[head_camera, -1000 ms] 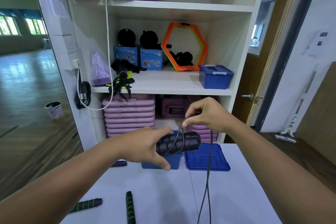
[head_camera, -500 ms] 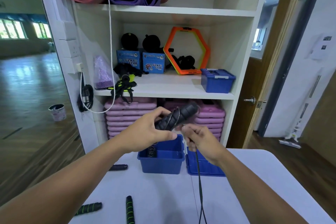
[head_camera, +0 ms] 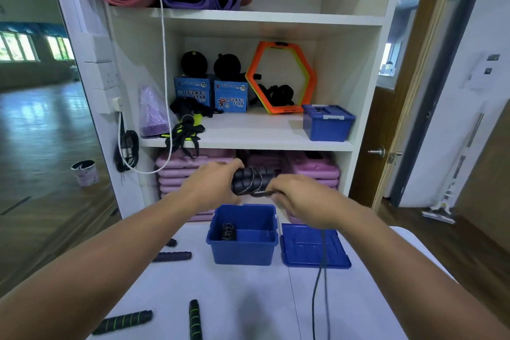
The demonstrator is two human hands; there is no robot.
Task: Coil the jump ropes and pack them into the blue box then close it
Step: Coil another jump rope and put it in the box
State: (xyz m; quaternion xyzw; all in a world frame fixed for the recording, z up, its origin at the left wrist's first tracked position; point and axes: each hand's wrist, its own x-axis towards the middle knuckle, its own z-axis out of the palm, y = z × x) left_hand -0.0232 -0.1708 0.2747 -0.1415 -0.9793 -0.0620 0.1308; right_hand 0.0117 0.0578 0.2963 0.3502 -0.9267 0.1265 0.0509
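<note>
Left hand (head_camera: 209,188) around rope handles (head_camera: 252,181); right hand (head_camera: 300,201) seemingly on cord (head_camera: 321,257).

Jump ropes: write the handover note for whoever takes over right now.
Left hand: grips the black handles above the blue box, with the cord wound round them.
Right hand: fingers pinch the cord, which trails down across the lid and the table.
Blue box: open on the table, a dark coil inside; the lid lies flat to its right.
Done: one rope seems packed.
Left: finish this wrap and pack it. Deal with the green-striped handles and purple-banded handles lying on the table. Close the lid.
</note>
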